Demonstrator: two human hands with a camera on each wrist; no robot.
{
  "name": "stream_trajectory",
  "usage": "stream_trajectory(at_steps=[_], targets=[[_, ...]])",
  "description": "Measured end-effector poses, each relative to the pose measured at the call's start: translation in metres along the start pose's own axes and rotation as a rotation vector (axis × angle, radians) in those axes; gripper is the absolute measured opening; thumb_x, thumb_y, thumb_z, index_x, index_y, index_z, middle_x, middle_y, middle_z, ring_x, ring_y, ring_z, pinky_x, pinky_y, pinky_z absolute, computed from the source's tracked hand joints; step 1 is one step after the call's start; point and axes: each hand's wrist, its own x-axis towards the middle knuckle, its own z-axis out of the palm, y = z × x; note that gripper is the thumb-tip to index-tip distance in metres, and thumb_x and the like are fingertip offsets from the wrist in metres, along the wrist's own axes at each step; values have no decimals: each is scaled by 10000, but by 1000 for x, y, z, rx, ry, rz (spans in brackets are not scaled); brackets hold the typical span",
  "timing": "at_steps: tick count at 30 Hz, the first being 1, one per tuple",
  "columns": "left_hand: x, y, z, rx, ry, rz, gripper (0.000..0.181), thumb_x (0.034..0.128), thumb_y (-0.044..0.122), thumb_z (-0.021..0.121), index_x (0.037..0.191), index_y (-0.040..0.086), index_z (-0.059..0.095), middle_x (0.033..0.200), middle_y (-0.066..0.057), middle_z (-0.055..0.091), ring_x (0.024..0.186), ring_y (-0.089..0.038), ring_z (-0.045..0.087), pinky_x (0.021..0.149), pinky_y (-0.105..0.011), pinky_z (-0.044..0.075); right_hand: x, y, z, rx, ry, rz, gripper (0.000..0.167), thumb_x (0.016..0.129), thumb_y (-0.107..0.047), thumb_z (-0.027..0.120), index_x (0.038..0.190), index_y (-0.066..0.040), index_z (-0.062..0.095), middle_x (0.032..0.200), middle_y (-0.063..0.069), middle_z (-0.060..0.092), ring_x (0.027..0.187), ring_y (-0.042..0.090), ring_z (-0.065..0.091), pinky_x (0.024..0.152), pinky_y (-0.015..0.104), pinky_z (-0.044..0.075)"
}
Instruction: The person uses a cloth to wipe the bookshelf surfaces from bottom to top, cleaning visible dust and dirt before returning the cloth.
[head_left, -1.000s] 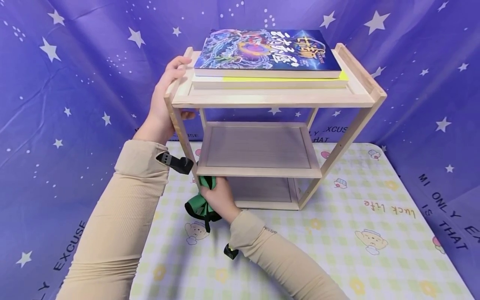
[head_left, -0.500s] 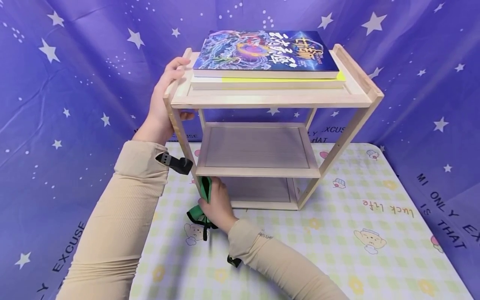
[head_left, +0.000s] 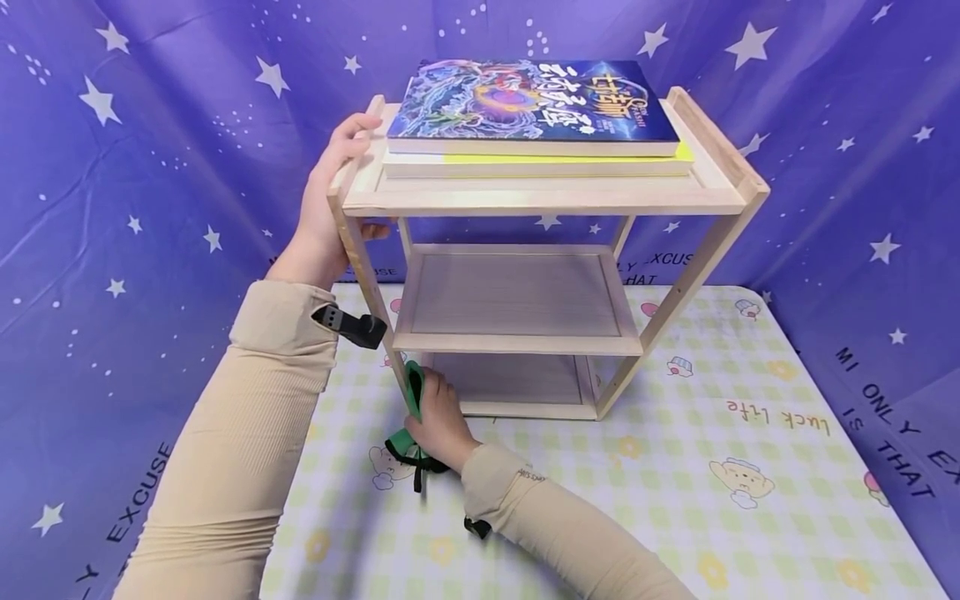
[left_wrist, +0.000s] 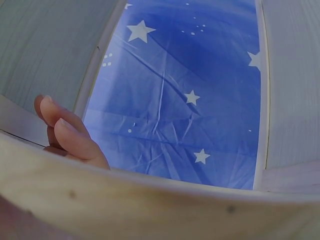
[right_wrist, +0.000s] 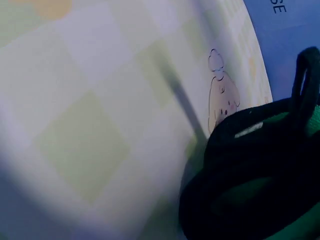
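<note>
A three-tier wooden shelf rack (head_left: 543,201) stands on the covered table. My left hand (head_left: 322,208) grips its upper left side, with fingers over the top end and more showing beneath the top shelf. The left wrist view shows curled fingers (left_wrist: 75,137) behind a wooden rail. Low at the rack's front left post, my right hand (head_left: 442,423) holds a bunched green cloth (head_left: 400,439) with black edging and a black loop. That hand's fingertips are partly hidden. Close up in the right wrist view, the cloth's dark edging (right_wrist: 197,205) fills the lower right.
Two books lie stacked on the top shelf: a blue illustrated one (head_left: 525,104) over a white-and-yellow one (head_left: 525,168). A checked tablecloth (head_left: 660,500) covers the table. Purple star-printed curtains (head_left: 847,108) close in behind and at both sides.
The right hand and green cloth have slid down along the front left post, a little toward me. My left hand and the rack stay in place.
</note>
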Motion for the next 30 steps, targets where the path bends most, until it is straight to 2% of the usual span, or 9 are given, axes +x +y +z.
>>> stream_trajectory(at_steps=[7, 15, 19, 22, 26, 30], targets=[[-1, 2, -1, -11, 3, -10, 315, 963, 314, 400, 1253, 345, 521, 1337, -40, 481, 854, -196, 500, 537, -293, 371, -4, 7, 0, 3, -52, -24, 671, 866, -88, 627, 1423, 69, 288, 1368, 287, 415, 1240, 423, 445, 1075, 498, 381], [-2, 1, -1, 18, -3, -2, 326, 968, 334, 393, 1271, 353, 510, 1336, -33, 474, 912, -215, 497, 558, -302, 381, -15, 16, -8, 168, -73, 52, 646, 854, -59, 625, 1430, 48, 352, 1387, 244, 463, 1254, 365, 482, 1064, 502, 407], [-2, 0, -2, 14, -2, -8, 320, 966, 345, 398, 1265, 361, 511, 1327, -33, 474, 907, -218, 497, 557, -304, 380, -23, 21, -16, 252, -80, 95, 619, 858, -51, 606, 1438, 7, 395, 1407, 203, 493, 1228, 336, 517, 1025, 505, 436], [-2, -1, -2, 9, 2, -12, 322, 964, 349, 402, 1267, 356, 511, 1323, -33, 476, 904, -217, 498, 554, -303, 382, -29, 21, -24, 276, -63, 103, 614, 850, -71, 597, 1440, -41, 429, 1408, 161, 513, 1184, 310, 538, 981, 499, 454], [-1, -1, -1, 4, -4, -3, 322, 963, 349, 405, 1266, 355, 512, 1314, -38, 481, 878, -211, 502, 542, -296, 379, -36, 15, -39, 243, 3, 26, 592, 828, -78, 612, 1407, -90, 489, 1392, 106, 526, 1103, 267, 561, 911, 450, 473], [-1, -1, 0, 7, -6, -1, 319, 964, 347, 400, 1261, 360, 516, 1328, -33, 473, 912, -219, 497, 553, -305, 382, -43, 8, -59, 169, 99, -111, 555, 795, -67, 624, 1342, -144, 570, 1354, 60, 555, 1038, 223, 590, 841, 379, 479]])
